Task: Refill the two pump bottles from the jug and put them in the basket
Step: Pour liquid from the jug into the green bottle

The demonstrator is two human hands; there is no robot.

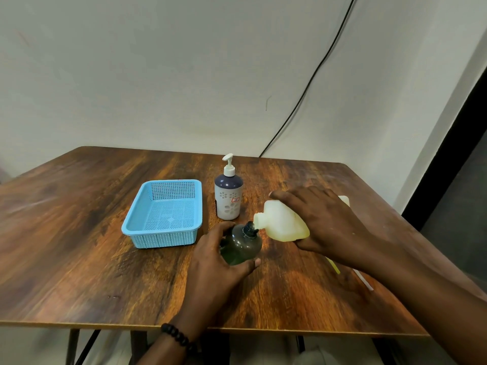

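Observation:
My right hand [326, 222] grips a translucent white jug [283, 222] tilted down to the left, its spout right at the open neck of a dark green bottle [241, 245]. My left hand [216, 264] holds that bottle upright on the table, fingers wrapped round its body. The dark bottle has no pump on it. A second pump bottle [228, 198], white with a dark purple top and a white pump, stands behind it. The blue plastic basket [147, 227] sits to the left with nothing inside.
A yellowish tube and a white stick-like part [334, 267] lie on the wooden table [79, 246] under my right wrist, partly hidden. A black cable [311, 80] runs down the wall behind. The table's front edge is near my forearms.

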